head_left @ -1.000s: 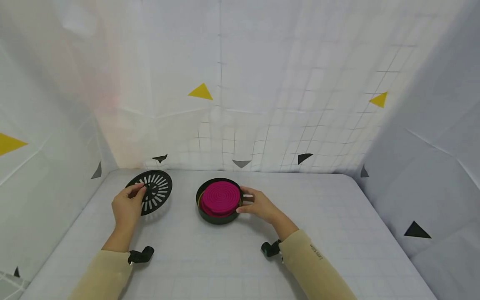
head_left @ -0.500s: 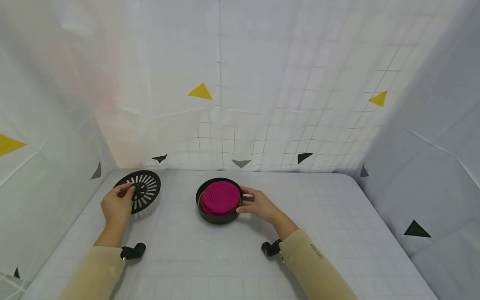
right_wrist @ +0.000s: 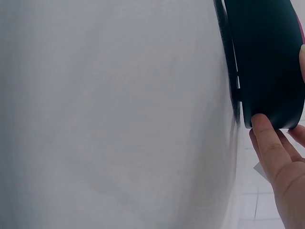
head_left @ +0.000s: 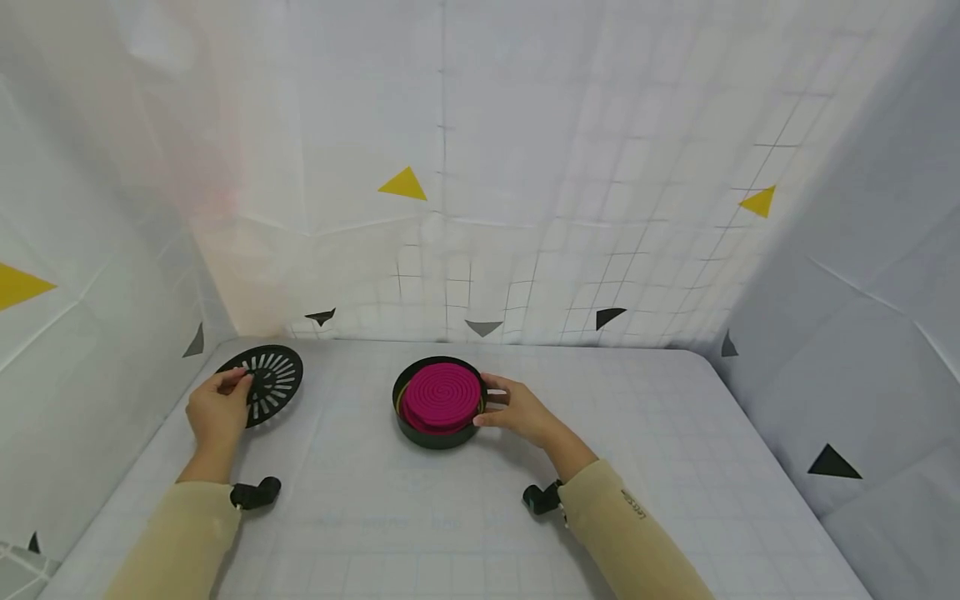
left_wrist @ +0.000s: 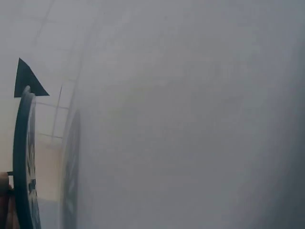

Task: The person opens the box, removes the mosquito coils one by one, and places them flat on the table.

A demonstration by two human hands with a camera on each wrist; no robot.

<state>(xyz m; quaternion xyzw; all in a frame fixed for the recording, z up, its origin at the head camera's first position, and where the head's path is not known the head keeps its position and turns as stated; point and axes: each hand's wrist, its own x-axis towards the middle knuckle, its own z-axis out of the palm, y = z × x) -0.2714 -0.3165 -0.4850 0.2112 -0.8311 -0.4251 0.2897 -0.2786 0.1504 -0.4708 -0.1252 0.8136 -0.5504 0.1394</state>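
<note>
A round black slotted lid [head_left: 282,359] is at the back left of the table, and my left hand [head_left: 217,412] pinches it near its middle. Seen edge-on in the left wrist view, the lid [left_wrist: 21,148] stands just off the white surface, with a shadow beside it. Near the centre sits a round dark pot-like container [head_left: 427,439] holding a stepped, ridged magenta piece [head_left: 442,393]. My right hand [head_left: 525,412] grips the container's right side, thumb toward me. In the right wrist view, fingers touch the dark side wall [right_wrist: 267,62].
A white gridded sheet covers the table [head_left: 420,533]. White sheet walls [head_left: 510,167] rise behind and at both sides, with yellow and black triangles on them. A small black wrist camera [head_left: 257,493] sits at the left cuff, another [head_left: 542,497] at the right.
My left hand has carried the slotted lid leftward and tilted it slightly flatter. The right hand, the container and the magenta piece have stayed in place.
</note>
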